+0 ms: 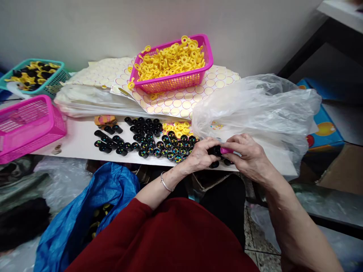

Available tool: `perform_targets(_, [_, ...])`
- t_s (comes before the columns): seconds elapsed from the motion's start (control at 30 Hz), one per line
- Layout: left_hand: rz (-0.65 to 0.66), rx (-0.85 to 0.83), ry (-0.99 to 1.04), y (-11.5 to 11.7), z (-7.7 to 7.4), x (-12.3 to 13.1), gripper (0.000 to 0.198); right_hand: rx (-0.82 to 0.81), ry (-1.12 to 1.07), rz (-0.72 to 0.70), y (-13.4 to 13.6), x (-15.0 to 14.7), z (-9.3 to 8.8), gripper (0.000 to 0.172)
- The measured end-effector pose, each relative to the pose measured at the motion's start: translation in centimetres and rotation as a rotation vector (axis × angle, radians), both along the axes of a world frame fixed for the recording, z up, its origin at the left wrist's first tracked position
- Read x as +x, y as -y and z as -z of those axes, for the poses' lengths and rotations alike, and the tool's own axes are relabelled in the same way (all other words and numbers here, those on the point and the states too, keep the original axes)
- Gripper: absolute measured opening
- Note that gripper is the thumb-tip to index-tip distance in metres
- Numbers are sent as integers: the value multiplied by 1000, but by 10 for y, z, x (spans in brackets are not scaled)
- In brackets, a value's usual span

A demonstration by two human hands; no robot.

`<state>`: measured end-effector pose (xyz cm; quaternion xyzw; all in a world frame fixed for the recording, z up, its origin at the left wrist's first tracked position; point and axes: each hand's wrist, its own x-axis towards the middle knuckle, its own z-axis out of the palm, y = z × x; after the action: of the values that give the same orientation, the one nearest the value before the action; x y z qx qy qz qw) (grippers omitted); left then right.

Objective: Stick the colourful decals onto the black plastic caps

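My left hand (202, 154) is closed round a small black plastic cup (216, 150), tipped on its side near the front edge of the white board (76, 138). In my right hand (247, 154), a small bright pink tube-shaped piece (226, 150) is pinched between thumb and fingers, its end against or very close to the cup's mouth. Left of my hands stand many black cups (157, 152) with small coloured beads inside. More black cups (104, 149) stand or lean farther left. Yellow ring pieces (178, 129) lie behind them. Fingers partly hide other black cups below my hands.
A pink basket (170, 84) heaped with yellow ring pieces stands on sticker sheets (218, 80) at the back. Clear plastic bags (255, 104) bulge at right. Another pink basket (28, 139) and a teal basket (53, 84) are left. A blue sack (76, 215) sits below the board.
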<state>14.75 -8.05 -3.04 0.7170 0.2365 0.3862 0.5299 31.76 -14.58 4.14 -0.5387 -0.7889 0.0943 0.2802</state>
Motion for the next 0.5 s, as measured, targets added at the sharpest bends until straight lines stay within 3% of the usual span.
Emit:
perform_targets(0.13, [-5, -27, -7, 2, -1, 0, 27, 44, 468, -18, 0, -14, -16, 25])
perform_targets(0.23, [-7, -53, -6, 3, -2, 0, 25, 77, 582, -29, -1, -18, -21, 25])
perform_targets(0.33, [5, -84, -22, 2, -1, 0, 27, 97, 433, -24, -4, -11, -18, 29])
perform_targets(0.5, [-9, -133, 32, -1, 5, 0, 35, 23, -159, 43, -20, 16, 8, 17])
